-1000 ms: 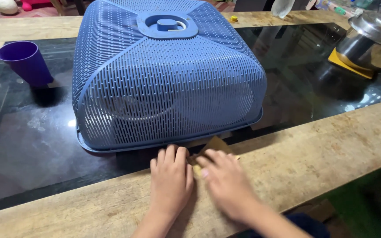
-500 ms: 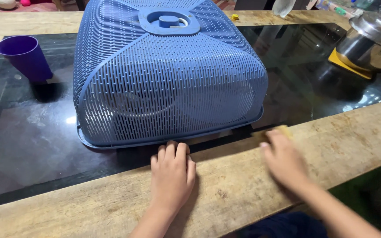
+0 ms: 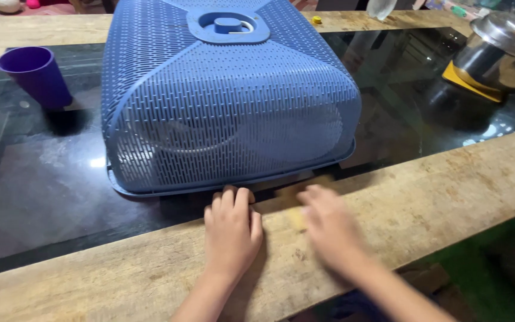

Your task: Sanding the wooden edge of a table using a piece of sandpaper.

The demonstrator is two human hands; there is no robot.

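My left hand (image 3: 230,229) lies flat and open on the wooden table border (image 3: 448,191), its fingertips at the edge of the black glass top (image 3: 43,179), just in front of a large blue mesh food cover (image 3: 227,101). To its right, my right hand (image 3: 329,229) is blurred with motion and presses on a small yellow-brown pad (image 3: 296,216) on the wood. Only a bit of the pad shows under the fingers. Pale dish shapes (image 3: 180,140) show faintly through the cover's mesh.
A purple cup (image 3: 36,74) stands on the glass at the far left. A steel pot with a lid (image 3: 502,50) sits on a yellow mat (image 3: 469,83) at the far right. The floor drops away beyond the near right corner.
My right hand slid the pad right along the wooden border, then back left towards my left hand. My left hand stayed in place.
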